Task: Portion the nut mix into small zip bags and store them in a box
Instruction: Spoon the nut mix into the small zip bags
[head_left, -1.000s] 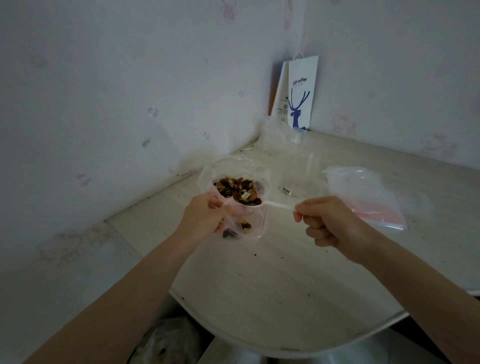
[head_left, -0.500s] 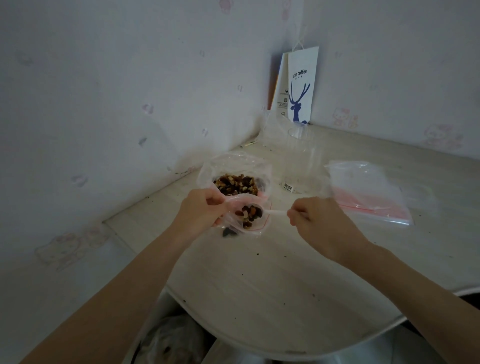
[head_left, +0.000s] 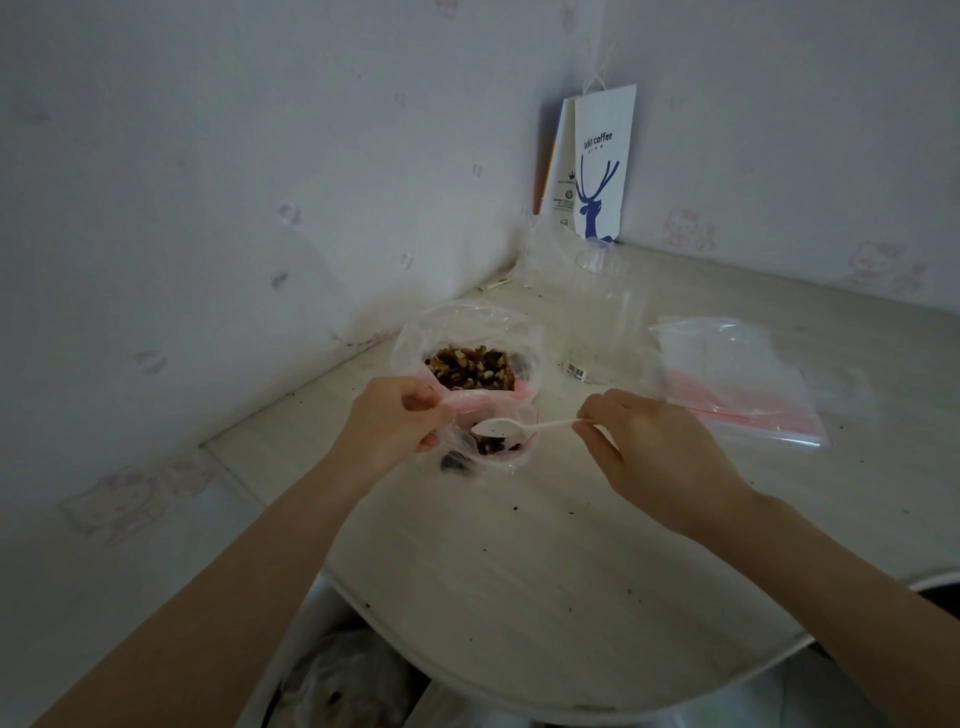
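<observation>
**Item:** small zip bag (head_left: 485, 449), clear with a pink-red seal strip, held just above the table (head_left: 519, 571) toward its left side. The mouth is open and faces up. A shallow dark layer of nuts and dried fruit sits at the bottom, well short of full.

**Left hand** (head_left: 395, 423): fingers and thumb pinch the bag's left rim and hold the mouth spread.

**Right hand** (head_left: 660, 457): thumb and forefinger pinch the handle end of a white plastic spoon (head_left: 501, 428).

**Spoon:** the long axis runs roughly left to right, with the handle at the right hand and the bowl over the bag's mouth. The bowl looks empty save for specks.

**Supply:** nut mix (head_left: 470, 366), brown and tan pieces, in a larger clear bag (head_left: 457, 322) standing open directly beyond the small bag. Whether the rims touch or merely overlap in view, cannot tell. The supply lies forward of both hands, and the spoon's bowl is nearer to it than either hand.

**Judgement:** filling is underway. A further scoop would call for a short forward swing of the bowl, clear of the held rim.

**Also present:** a stack of empty zip bags (head_left: 737, 384) to the right, and a paper carrier (head_left: 602, 166) in the corner.
</observation>
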